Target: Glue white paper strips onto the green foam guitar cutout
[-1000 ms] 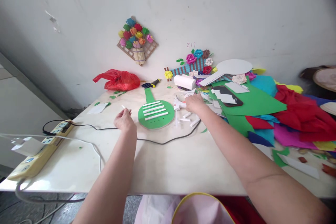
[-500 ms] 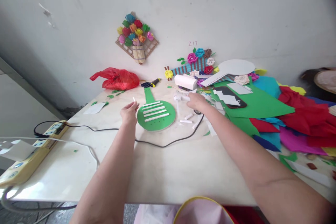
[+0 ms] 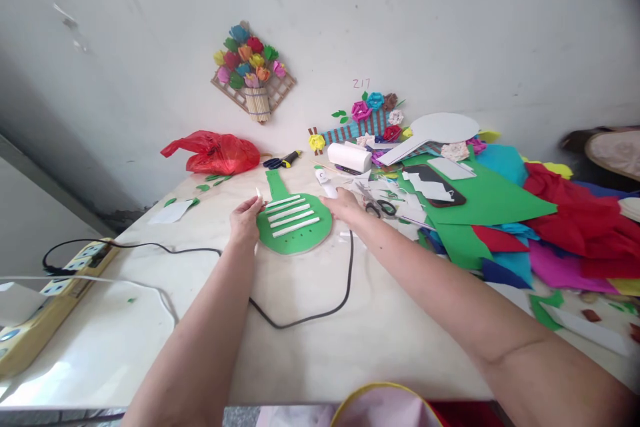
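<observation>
left hand [image 3: 245, 219] grip pinches stick [image 3: 259, 193], paddle's [image 3: 295, 235] 10 o'clock | right hand [image 3: 345, 205] grip wraps glue gun [image 3: 324, 183], 2 o'clock | stick likely light, crushable: hold mid-length

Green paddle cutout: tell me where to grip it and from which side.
Probably pinch its narrow handle, coming from the far, wall-side end. The green paddle cutout lies flat, four white strips cover the round part, and the left hand and right hand flank it, so the bare handle is freest.
</observation>
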Motion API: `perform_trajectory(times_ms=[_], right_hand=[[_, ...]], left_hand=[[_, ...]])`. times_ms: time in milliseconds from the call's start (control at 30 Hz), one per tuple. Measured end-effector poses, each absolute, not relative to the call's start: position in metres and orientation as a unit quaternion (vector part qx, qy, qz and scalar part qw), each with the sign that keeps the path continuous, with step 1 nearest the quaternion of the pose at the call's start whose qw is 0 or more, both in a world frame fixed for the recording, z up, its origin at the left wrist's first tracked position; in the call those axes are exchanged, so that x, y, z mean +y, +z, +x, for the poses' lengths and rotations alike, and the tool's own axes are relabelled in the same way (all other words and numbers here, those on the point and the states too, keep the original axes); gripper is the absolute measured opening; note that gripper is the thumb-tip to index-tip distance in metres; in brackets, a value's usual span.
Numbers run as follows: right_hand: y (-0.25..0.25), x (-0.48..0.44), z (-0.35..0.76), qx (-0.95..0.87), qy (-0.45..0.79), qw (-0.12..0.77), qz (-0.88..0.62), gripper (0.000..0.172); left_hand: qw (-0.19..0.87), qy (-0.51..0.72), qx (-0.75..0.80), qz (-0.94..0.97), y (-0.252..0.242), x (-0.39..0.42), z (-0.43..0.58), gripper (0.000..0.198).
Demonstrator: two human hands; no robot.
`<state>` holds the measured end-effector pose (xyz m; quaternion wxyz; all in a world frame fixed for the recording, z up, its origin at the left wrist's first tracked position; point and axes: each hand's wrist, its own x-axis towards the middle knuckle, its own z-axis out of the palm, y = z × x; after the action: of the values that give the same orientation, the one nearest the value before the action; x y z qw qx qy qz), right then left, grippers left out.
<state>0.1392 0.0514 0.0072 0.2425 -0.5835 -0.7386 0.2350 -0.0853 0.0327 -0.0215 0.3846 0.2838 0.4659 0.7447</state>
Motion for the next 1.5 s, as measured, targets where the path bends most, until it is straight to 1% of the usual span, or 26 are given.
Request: perform_trajectory(times_ms=[67, 167, 267, 367, 400, 500, 633, 767, 867, 967, 1100, 1233, 1400, 1500], right_hand=[[0.008, 0.051, 0.134, -0.683, 0.266, 0.296, -0.613, 0.032], [0.012, 0.049, 0.127, -0.637, 0.309, 0.357, -0.610, 0.031], [0.019, 0.058, 0.122, -0.633, 0.336, 0.387, -0.580, 0.027], [0.024, 0.078, 0.119, -0.644, 0.382, 0.416, -0.516, 0.024], [0.025, 0.086, 0.119, -0.645, 0.401, 0.425, -0.492, 0.024], [0.026, 0.105, 0.123, -0.644, 0.438, 0.433, -0.454, 0.025], [0.028, 0.101, 0.136, -0.635, 0.423, 0.466, -0.447, 0.031], [0.029, 0.074, 0.147, -0.600, 0.372, 0.490, -0.511, 0.031], [0.023, 0.056, 0.149, -0.568, 0.373, 0.499, -0.537, 0.031], [0.014, 0.049, 0.147, -0.565, 0.362, 0.495, -0.551, 0.028], [0.007, 0.052, 0.143, -0.567, 0.337, 0.509, -0.554, 0.028], [0.009, 0.063, 0.137, -0.562, 0.330, 0.495, -0.575, 0.030], [0.009, 0.087, 0.136, -0.565, 0.301, 0.484, -0.597, 0.034], [0.007, 0.097, 0.142, -0.561, 0.315, 0.484, -0.593, 0.035]], left_hand=[[0.387, 0.755, 0.456, 0.267, -0.019, 0.029, -0.085, 0.024], [0.366, 0.778, 0.454, 0.236, -0.015, 0.022, -0.082, 0.020], [0.321, 0.802, 0.471, 0.180, -0.009, 0.012, -0.071, 0.017], [0.288, 0.823, 0.472, 0.131, -0.002, 0.002, -0.049, 0.014], [0.287, 0.827, 0.471, 0.113, 0.001, -0.002, -0.041, 0.013], [0.325, 0.801, 0.491, 0.109, 0.007, -0.011, -0.021, 0.014], [0.329, 0.772, 0.530, 0.123, 0.012, -0.013, -0.017, 0.017], [0.296, 0.791, 0.516, 0.146, 0.011, 0.006, -0.044, 0.014], [0.280, 0.808, 0.489, 0.173, 0.006, 0.025, -0.069, 0.012], [0.288, 0.805, 0.484, 0.187, 0.004, 0.036, -0.082, 0.012], [0.343, 0.767, 0.509, 0.188, 0.011, 0.033, -0.074, 0.017], [0.414, 0.737, 0.509, 0.161, 0.019, 0.024, -0.056, 0.021], [0.428, 0.737, 0.505, 0.139, 0.018, 0.017, -0.033, 0.020], [0.428, 0.744, 0.491, 0.147, 0.016, 0.009, -0.015, 0.021]])
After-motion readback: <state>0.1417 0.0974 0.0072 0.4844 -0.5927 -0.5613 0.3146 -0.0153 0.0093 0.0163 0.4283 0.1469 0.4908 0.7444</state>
